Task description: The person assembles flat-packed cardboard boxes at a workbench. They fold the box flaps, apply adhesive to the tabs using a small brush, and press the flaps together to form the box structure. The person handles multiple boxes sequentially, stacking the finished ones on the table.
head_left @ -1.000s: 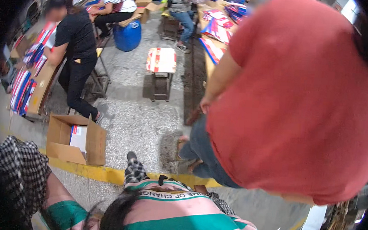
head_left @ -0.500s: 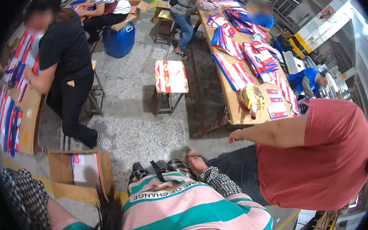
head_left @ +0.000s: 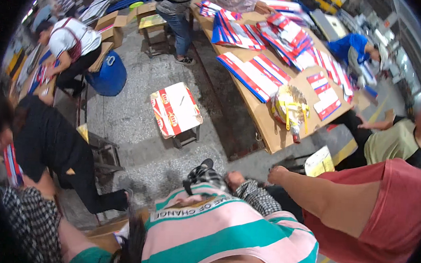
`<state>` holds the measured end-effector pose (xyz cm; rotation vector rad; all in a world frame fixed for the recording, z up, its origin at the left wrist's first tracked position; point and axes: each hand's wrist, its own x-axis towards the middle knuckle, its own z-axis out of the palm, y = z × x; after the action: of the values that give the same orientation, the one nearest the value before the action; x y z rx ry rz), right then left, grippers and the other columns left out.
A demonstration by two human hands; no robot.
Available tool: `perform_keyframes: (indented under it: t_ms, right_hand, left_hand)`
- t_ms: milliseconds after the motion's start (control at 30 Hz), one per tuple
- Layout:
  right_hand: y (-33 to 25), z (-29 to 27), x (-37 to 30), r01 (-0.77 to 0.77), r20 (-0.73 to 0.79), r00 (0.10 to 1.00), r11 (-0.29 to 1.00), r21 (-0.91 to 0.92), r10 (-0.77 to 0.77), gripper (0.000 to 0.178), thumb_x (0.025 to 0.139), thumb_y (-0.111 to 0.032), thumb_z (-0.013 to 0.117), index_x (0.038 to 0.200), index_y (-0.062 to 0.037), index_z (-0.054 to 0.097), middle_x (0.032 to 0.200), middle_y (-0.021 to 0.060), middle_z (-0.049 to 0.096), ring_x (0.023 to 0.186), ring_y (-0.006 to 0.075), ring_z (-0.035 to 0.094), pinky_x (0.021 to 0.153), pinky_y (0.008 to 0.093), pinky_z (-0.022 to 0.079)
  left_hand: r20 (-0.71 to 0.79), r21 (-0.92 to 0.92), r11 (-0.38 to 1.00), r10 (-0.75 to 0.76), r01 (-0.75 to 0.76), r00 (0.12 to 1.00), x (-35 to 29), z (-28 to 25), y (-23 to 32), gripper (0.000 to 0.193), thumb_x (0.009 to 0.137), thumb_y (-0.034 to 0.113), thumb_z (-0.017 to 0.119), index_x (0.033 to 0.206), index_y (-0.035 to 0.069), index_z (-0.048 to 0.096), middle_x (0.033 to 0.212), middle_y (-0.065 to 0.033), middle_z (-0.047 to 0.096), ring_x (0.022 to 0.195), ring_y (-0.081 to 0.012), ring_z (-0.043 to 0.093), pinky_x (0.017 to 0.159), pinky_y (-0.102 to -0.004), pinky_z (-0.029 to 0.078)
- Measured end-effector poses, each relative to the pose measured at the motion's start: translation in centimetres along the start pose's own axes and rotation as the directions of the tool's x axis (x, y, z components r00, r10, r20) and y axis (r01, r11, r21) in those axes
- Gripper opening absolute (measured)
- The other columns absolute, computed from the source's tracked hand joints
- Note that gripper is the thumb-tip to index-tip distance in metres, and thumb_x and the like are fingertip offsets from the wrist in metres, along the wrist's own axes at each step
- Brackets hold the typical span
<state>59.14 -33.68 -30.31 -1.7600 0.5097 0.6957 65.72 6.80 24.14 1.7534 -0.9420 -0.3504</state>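
Observation:
My right hand [head_left: 235, 179] hangs low in front of my striped shirt, below a black-and-white checked sleeve [head_left: 259, 197]. Its fingers point away from view and are blurred, so their pose does not show; no object is visible in it. At the lower left my left arm, in another checked sleeve [head_left: 27, 216], reaches out toward the rim, and the left hand is out of sight. Nearest ahead of me stands a stool [head_left: 177, 109] topped with red-and-white printed cardboard. Partly hidden behind my body and hair is a cardboard box [head_left: 105, 233].
On the right a long table [head_left: 280, 141] bears red, white and blue printed sheets [head_left: 252, 76] and a tape roll [head_left: 289, 107]. Close at my right stands a person in a red shirt [head_left: 398, 215]. A person in black [head_left: 55, 141] leans at left, near a blue barrel [head_left: 109, 74].
My view has swung left and moved forward, so the stool and table appear nearer. The box has slid mostly behind my body. A person in a light green top has come into view at right.

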Motion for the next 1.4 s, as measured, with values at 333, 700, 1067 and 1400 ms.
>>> perform_keyframes:
  t_ms: [333, 700, 1067, 1400]
  right_hand:
    - [-19.5, -6.2, -5.3, 0.083, -0.298, 0.938, 0.719, 0.69, 0.178, 0.056, 0.092, -0.053, 0.046, 0.104, 0.0007, 0.055, 0.085, 0.0092, 0.061, 0.069, 0.0178, 0.06, 0.059, 0.0313, 0.05]
    - [-20.4, -10.2, -7.0, 0.184, -0.365, 0.876, 0.483, 0.856, 0.314, 0.072, 0.093, -0.063, 0.028, 0.106, 0.0029, 0.053, 0.091, 0.0147, 0.062, 0.077, 0.0233, 0.062, 0.068, 0.0353, 0.052]
    - [-19.4, -7.8, -0.8, 0.033, -0.72, 0.433, 0.789, 0.614, 0.542, 0.074, 0.097, -0.049, 0.024, 0.083, 0.0114, 0.064, 0.088, 0.0342, 0.062, 0.096, 0.0487, 0.056, 0.088, 0.0497, 0.041]
    - [-30.7, -8.5, 1.7, 0.186, -0.473, -0.036, 0.471, 0.862, 0.88, 0.076, 0.097, -0.051, 0.021, 0.097, 0.0131, 0.061, 0.097, 0.033, 0.062, 0.092, 0.048, 0.058, 0.083, 0.0504, 0.043]
  left_hand:
    - [0.573, -0.174, 0.822, 0.532, -0.542, 0.623, 23.0, -13.6, 9.8, 0.035, 0.099, 0.019, 0.035, 0.116, 0.003, 0.06, 0.116, -0.0255, 0.056, 0.103, -0.0334, 0.058, 0.09, -0.037, 0.049]
    - [0.535, -0.844, 0.535, 0.845, -0.024, 0.006, 36.9, 0.0, 8.5, 0.033, 0.098, 0.016, 0.034, 0.106, 0.001, 0.063, 0.106, -0.0302, 0.056, 0.092, -0.0387, 0.059, 0.083, -0.0431, 0.051]
    - [0.548, -0.819, 0.557, 0.83, 0.135, -0.102, 46.4, 3.2, 4.7, 0.037, 0.085, 0.038, 0.064, 0.094, 0.001, 0.065, 0.081, -0.0166, 0.065, 0.064, -0.0218, 0.064, 0.05, -0.0253, 0.051]
    - [0.386, 0.451, 0.89, -0.122, -0.072, 0.914, 52.7, -5.6, -35.1, 0.044, 0.078, 0.023, 0.071, 0.109, -0.005, 0.056, 0.111, -0.0248, 0.056, 0.104, -0.04, 0.051, 0.091, -0.0436, 0.042]
